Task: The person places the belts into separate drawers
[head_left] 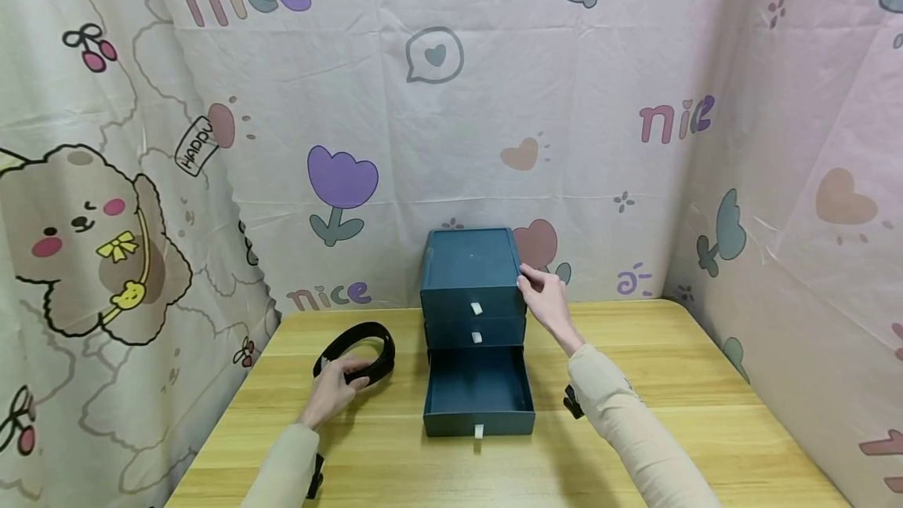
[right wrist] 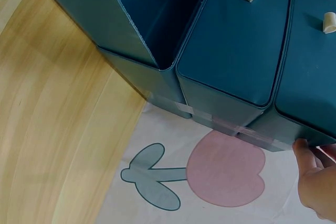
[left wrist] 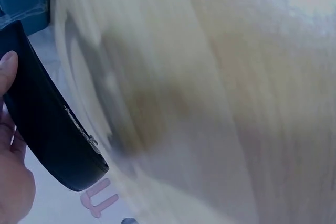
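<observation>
My left hand pinches a coiled black belt at its near side, thumb and fingers on the band. Silvery metal shows along the edge of the belt in the left wrist view, and its shadow falls on the tabletop. To the right of it stands a dark blue three-drawer box. The bottom drawer is pulled out and looks empty; the two above are closed. My right hand touches the upper right side of the box, fingertips at its top edge.
The box stands on a wooden table, near its back edge. White pull tabs stick out from the drawer fronts. A printed cloth hangs behind the table and along both sides.
</observation>
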`<state>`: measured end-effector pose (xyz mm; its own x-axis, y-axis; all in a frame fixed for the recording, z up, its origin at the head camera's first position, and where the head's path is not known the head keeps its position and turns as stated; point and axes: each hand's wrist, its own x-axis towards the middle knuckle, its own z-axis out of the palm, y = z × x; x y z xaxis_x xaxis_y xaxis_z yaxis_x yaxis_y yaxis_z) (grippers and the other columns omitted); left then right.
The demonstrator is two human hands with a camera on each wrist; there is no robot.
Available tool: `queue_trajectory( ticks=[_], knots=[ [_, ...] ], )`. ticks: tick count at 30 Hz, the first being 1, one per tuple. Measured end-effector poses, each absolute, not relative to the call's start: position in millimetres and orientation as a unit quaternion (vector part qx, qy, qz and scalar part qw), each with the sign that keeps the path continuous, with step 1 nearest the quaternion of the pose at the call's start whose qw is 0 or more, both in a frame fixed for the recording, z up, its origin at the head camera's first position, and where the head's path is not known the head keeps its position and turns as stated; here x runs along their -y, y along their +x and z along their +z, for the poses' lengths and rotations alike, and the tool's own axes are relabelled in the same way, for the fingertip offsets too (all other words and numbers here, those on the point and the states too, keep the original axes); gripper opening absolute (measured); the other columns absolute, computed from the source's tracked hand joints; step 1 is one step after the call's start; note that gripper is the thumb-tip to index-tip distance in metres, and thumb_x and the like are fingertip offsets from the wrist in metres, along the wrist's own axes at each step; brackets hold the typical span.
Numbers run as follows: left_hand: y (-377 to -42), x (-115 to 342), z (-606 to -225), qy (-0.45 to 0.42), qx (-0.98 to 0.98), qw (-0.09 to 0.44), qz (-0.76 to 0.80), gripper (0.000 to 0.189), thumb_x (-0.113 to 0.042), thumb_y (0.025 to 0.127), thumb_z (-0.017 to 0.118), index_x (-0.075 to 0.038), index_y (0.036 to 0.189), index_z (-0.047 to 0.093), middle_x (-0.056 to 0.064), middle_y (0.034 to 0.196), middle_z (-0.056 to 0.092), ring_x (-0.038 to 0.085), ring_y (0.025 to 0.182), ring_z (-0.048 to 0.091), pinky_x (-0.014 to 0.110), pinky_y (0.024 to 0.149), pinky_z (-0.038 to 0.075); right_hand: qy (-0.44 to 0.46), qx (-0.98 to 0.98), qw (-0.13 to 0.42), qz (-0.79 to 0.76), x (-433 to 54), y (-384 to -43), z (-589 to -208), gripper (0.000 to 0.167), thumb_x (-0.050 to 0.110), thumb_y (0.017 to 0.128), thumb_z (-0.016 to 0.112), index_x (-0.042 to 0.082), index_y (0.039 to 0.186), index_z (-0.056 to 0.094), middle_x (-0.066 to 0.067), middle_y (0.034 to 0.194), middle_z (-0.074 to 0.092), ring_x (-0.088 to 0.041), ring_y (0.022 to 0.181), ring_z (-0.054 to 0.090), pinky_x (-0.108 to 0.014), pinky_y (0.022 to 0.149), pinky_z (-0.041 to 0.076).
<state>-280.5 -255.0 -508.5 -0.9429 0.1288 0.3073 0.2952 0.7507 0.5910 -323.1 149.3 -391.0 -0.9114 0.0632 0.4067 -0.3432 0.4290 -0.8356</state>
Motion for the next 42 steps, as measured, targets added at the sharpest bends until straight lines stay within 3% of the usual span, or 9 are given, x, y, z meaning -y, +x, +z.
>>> queue_trajectory(
  ticks=[7, 10, 15, 19, 21, 23, 28, 33, 42],
  knots=[
    [-276, 253, -498, -0.117, 0.922, 0.097, -0.357, 0.031, -0.006, 0.089, 0.074, -0.013, 0.119, 0.075, 0.02, 0.138, 0.063, 0.044, 0.139, 0.048, 0.069, 0.12, 0.018, 0.088, 0.822, 0.184, 0.532, -150, -321, -390, 0.041, 0.018, 0.103, 0.056, 0.004, 0.141, 0.058, -0.015, 0.147, 0.056, -0.032, 0.123, 0.065, -0.046, 0.103, 0.053],
    [-275, 250, -495, -0.137, 0.916, 0.105, -0.363, 0.031, -0.004, 0.087, 0.075, -0.013, 0.117, 0.076, 0.015, 0.123, 0.071, 0.04, 0.129, 0.057, 0.072, 0.12, 0.008, 0.087, 0.822, 0.182, 0.533, -151, -321, -390, 0.041, 0.018, 0.103, 0.056, 0.004, 0.142, 0.057, -0.015, 0.148, 0.056, -0.032, 0.123, 0.065, -0.046, 0.103, 0.053],
    [-271, 246, -488, -0.165, 0.908, 0.131, -0.363, 0.03, -0.002, 0.084, 0.077, -0.015, 0.111, 0.078, 0.005, 0.107, 0.073, 0.034, 0.109, 0.065, 0.074, 0.117, 0.015, 0.086, 0.823, 0.182, 0.532, -151, -320, -390, 0.042, 0.018, 0.103, 0.055, 0.003, 0.142, 0.057, -0.016, 0.148, 0.055, -0.033, 0.124, 0.064, -0.046, 0.103, 0.052],
    [-267, 242, -480, -0.171, 0.909, 0.131, -0.358, 0.028, -0.003, 0.084, 0.078, -0.016, 0.108, 0.079, 0.001, 0.104, 0.073, 0.024, 0.097, 0.065, 0.05, 0.105, 0.045, 0.088, 0.824, 0.183, 0.529, -150, -320, -390, 0.042, 0.018, 0.103, 0.055, 0.002, 0.142, 0.057, -0.017, 0.148, 0.055, -0.034, 0.123, 0.064, -0.047, 0.103, 0.052],
    [-264, 240, -475, -0.181, 0.909, 0.131, -0.351, 0.028, -0.002, 0.084, 0.078, -0.015, 0.108, 0.079, -0.001, 0.1, 0.072, 0.02, 0.091, 0.063, 0.041, 0.09, 0.051, 0.088, 0.824, 0.184, 0.529, -150, -319, -390, 0.042, 0.018, 0.102, 0.056, 0.002, 0.141, 0.057, -0.017, 0.147, 0.056, -0.034, 0.123, 0.065, -0.047, 0.103, 0.053],
    [-262, 238, -471, -0.19, 0.907, 0.134, -0.351, 0.027, -0.001, 0.083, 0.078, -0.013, 0.107, 0.079, 0.0, 0.103, 0.074, 0.026, 0.099, 0.066, 0.043, 0.09, 0.054, 0.088, 0.824, 0.185, 0.529, -150, -319, -389, 0.042, 0.017, 0.102, 0.056, 0.002, 0.141, 0.057, -0.017, 0.147, 0.056, -0.034, 0.123, 0.065, -0.047, 0.102, 0.053],
    [-255, 236, -460, -0.225, 0.901, 0.138, -0.346, 0.029, 0.0, 0.083, 0.078, -0.013, 0.109, 0.078, 0.002, 0.11, 0.075, 0.031, 0.112, 0.067, 0.05, 0.099, 0.052, 0.085, 0.822, 0.182, 0.533, -149, -320, -388, 0.041, 0.019, 0.102, 0.057, 0.004, 0.141, 0.058, -0.014, 0.147, 0.057, -0.031, 0.123, 0.065, -0.046, 0.103, 0.053],
    [-250, 234, -453, -0.263, 0.893, 0.143, -0.335, 0.029, 0.001, 0.082, 0.078, -0.012, 0.108, 0.078, -0.003, 0.102, 0.073, 0.006, 0.089, 0.064, 0.026, 0.08, 0.053, 0.085, 0.822, 0.181, 0.533, -150, -321, -389, 0.041, 0.019, 0.102, 0.057, 0.004, 0.141, 0.058, -0.014, 0.148, 0.056, -0.031, 0.124, 0.065, -0.045, 0.103, 0.053],
    [-242, 223, -445, -0.315, 0.876, 0.143, -0.335, 0.025, -0.003, 0.084, 0.077, -0.01, 0.109, 0.077, -0.003, 0.096, 0.07, 0.005, 0.084, 0.058, 0.027, 0.077, 0.051, 0.087, 0.822, 0.178, 0.534, -151, -321, -388, 0.042, 0.02, 0.103, 0.056, 0.004, 0.141, 0.058, -0.014, 0.148, 0.056, -0.031, 0.125, 0.064, -0.045, 0.103, 0.053]
  ],
)
